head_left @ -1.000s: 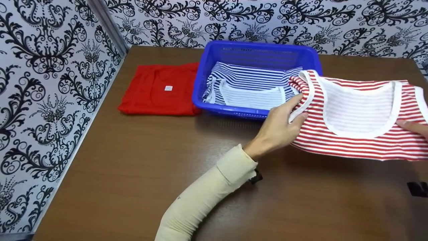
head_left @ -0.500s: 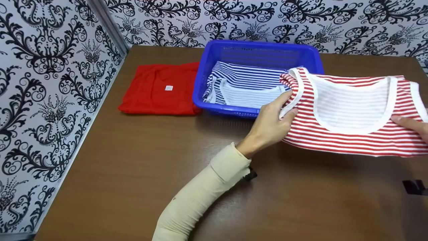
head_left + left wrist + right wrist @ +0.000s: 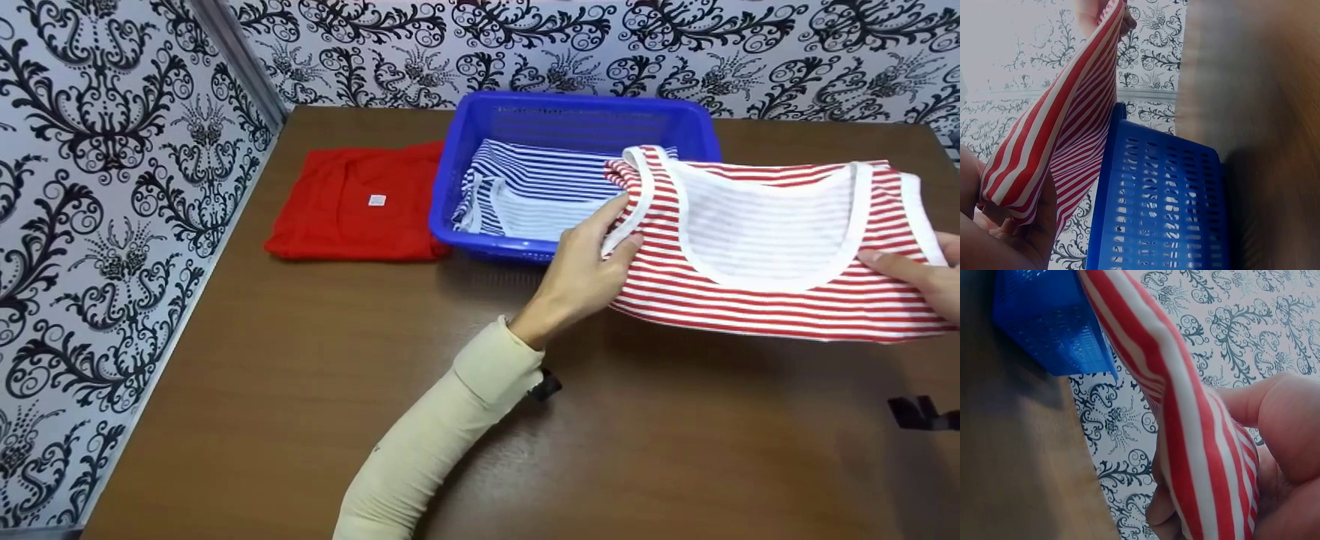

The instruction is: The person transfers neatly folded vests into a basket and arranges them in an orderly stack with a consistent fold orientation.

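Both hands hold a folded red-and-white striped tank top with white trim, raised above the table. My left hand pinches its left side by the armhole, thumb on top and the other fingers beneath. At the opposite side my right hand grips the edge, its thumb on the stripes; the right wrist view shows the fingers wrapped underneath. The garment's left end overlaps the right front of a blue plastic basket. Inside that basket lies a folded blue-and-white striped top, partly hidden by the red-striped one.
Left of the basket, a folded red garment with a small white label lies on the brown wooden table. Patterned black-and-white walls border the table at the back and left. The basket stands near the back wall.
Both hands have carried the red-striped tank top left and slightly toward the back, so it covers more of the basket's right side. More of the right hand shows. The red garment stays in place.
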Motion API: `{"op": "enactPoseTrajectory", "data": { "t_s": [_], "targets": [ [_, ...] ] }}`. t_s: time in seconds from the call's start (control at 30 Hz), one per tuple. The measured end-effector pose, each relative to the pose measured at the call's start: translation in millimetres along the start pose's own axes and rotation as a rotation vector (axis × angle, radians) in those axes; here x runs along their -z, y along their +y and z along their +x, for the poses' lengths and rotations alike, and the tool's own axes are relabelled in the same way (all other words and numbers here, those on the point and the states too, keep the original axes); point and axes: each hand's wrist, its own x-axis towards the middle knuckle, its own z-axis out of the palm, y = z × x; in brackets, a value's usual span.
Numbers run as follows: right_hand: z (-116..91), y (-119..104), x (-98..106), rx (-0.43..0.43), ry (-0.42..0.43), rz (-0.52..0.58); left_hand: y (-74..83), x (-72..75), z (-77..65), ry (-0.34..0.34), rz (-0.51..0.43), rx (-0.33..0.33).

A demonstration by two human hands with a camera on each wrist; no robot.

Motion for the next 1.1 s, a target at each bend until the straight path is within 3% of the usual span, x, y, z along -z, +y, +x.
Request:
{"op": "enactPoseTrajectory", "data": {
  "t_s": [0.2,0.37,0.5,0.63,1.1],
  "targets": [
    [-4.0,-8.7,-9.7,0.008,-0.044,-0.024,-3.6,10.0,-0.5,0.027,0.021,0.037],
    [-5.8,-14.2,-19.9,0.075,-0.034,-0.077,-6.8,18.8,-0.6,0.049,0.026,0.046],
    [-7.1,-19.8,-26.8,0.073,-0.018,-0.142,-9.5,25.3,-1.4,0.06,0.022,0.052],
    [-7.6,-26.0,-30.8,0.076,-0.021,-0.131,-12.7,30.9,-2.2,0.081,0.033,0.059],
    [-8.6,-37.7,-44.6,0.032,-0.121,-0.163,-20.3,50.8,-2.7,0.108,0.077,0.067]
  ]
}}
